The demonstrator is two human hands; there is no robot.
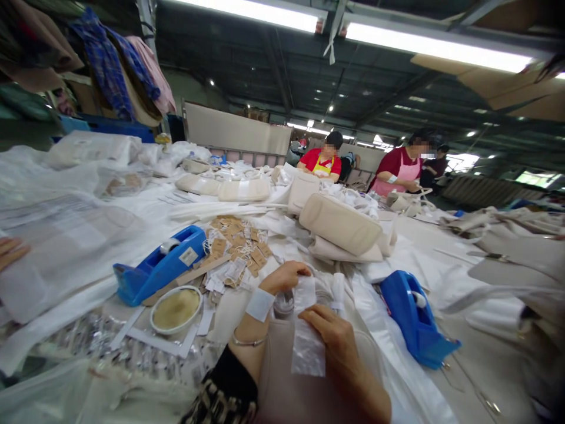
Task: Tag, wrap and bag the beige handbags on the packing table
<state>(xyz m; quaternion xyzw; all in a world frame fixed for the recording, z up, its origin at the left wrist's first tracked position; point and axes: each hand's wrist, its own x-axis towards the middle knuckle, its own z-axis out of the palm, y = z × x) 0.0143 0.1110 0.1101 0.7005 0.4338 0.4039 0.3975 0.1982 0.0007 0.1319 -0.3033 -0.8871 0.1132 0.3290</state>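
Note:
My left hand [286,278], with a white patch on the wrist and a thin bracelet, has its fingers closed at the top end of a clear plastic sleeve [309,353]. My right hand [331,333] grips the same sleeve from the right, its fingertips bent across the middle. The sleeve hangs over a beige bag [280,377] lying right in front of me. Beside my hands is a clear-wrapped coil [283,304], partly covered by my left hand. My right thumb is hidden.
Blue tape dispensers stand left [161,265] and right [415,318]. A round tub [176,309] and a heap of tan tags [238,241] lie to the left. Beige bags [339,224] are stacked ahead. Another person's hand [12,252] shows far left; two co-workers stand across the table.

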